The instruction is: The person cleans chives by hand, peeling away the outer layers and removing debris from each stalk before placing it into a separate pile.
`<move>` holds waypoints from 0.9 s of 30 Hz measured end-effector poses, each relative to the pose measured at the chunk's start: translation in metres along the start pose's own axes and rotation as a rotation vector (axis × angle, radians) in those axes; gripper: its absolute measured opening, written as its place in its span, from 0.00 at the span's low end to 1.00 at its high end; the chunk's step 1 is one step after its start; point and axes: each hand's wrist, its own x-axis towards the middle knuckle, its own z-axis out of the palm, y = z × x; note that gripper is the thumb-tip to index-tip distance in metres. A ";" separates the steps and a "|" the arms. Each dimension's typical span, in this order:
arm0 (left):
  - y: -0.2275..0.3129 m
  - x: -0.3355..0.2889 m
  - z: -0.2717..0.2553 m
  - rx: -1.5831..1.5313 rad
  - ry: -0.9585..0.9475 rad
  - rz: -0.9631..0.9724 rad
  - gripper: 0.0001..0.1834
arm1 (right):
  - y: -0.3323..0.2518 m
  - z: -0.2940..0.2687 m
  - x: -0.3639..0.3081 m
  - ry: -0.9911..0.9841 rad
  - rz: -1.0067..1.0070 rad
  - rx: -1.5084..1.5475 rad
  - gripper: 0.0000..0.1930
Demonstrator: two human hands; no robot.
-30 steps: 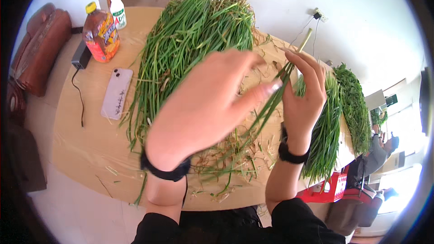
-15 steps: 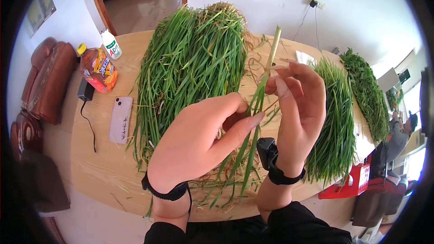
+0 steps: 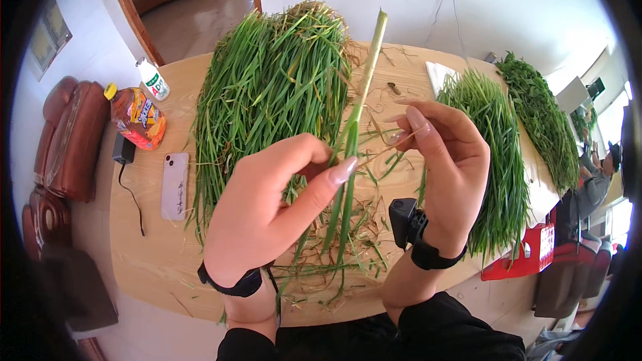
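Observation:
Between thumb and fingers, my left hand [image 3: 271, 207] grips a garlic chive stalk [image 3: 364, 87], pale stem end up and green leaves hanging down. To its right, my right hand [image 3: 445, 150] pinches a thin, dry brown leaf [image 3: 386, 148] that stretches toward the stalk. Behind my left hand lies a large heap of garlic chives [image 3: 274, 87], with browned ends at the far side. A neater pile of garlic chives [image 3: 491, 167] rests beyond my right hand. Dry trimmings [image 3: 364, 237] are scattered on the table below both hands.
The wooden table [image 3: 144, 254] carries a phone [image 3: 175, 184], a black adapter [image 3: 123, 150], an orange-labelled drink bottle [image 3: 137, 117] and a white bottle [image 3: 153, 79] at left. Leafy greens [image 3: 538, 120] lie far right, above a red crate [image 3: 521, 254]. A person [image 3: 595, 177] sits beyond.
My right hand has drawn slightly away from the stalk, pulling the brown leaf out to the right. My left hand has shifted a little left, and more pale stem shows.

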 end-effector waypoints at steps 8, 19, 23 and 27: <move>-0.003 -0.012 0.001 -0.319 0.020 -0.052 0.08 | -0.035 -0.043 -0.037 0.067 0.023 -0.192 0.07; 0.035 -0.015 0.047 -0.263 -0.481 0.002 0.07 | -0.086 -0.151 -0.096 0.410 -0.177 -0.323 0.08; 0.041 -0.018 0.051 -0.243 -0.449 0.059 0.07 | -0.087 -0.164 -0.111 0.345 -0.166 -0.014 0.09; 0.046 -0.022 0.051 -0.257 -0.415 0.036 0.06 | -0.094 -0.180 -0.115 0.131 -0.148 0.484 0.17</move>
